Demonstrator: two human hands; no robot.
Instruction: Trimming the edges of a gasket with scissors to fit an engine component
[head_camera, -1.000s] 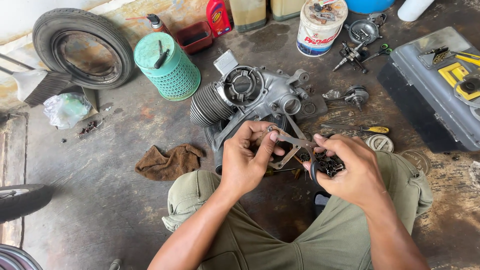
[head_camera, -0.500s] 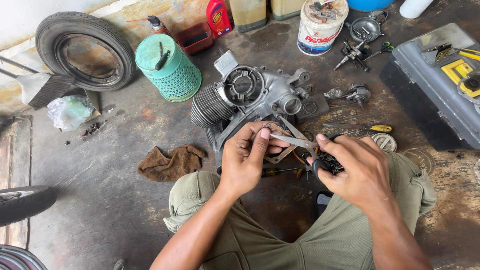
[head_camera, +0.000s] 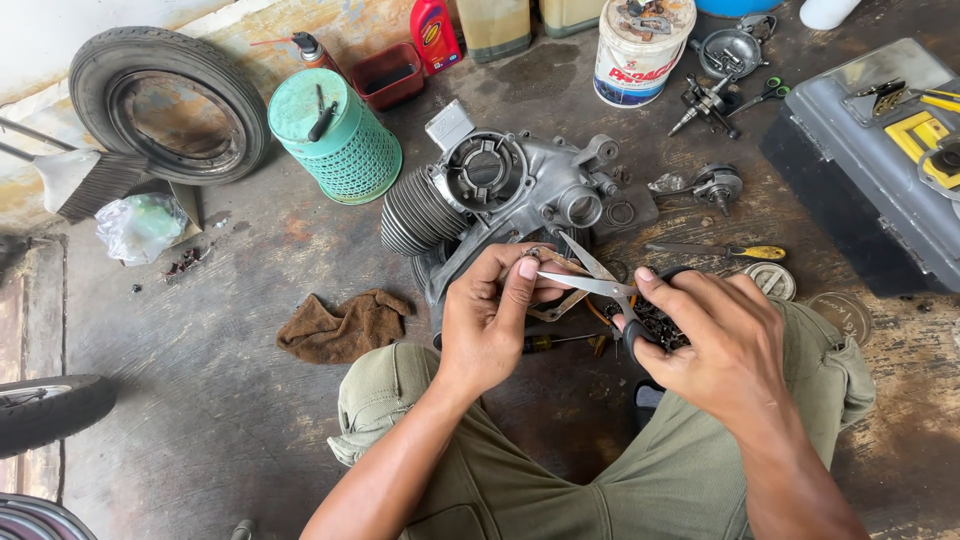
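Over the lap, right hand grips open scissors; left hand pinches a gasket beside the engine.

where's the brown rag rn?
Head view, left of centre: the brown rag lies crumpled on the floor, just left of the left hand and below the green basket, apart from the engine.

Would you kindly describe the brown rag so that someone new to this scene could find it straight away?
Start at the finned grey engine casing in the middle of the concrete floor. Left of it and nearer the person, beside the left knee, lies the brown rag, crumpled flat. It is the only soft cloth thing there; the things around it are metal or plastic.
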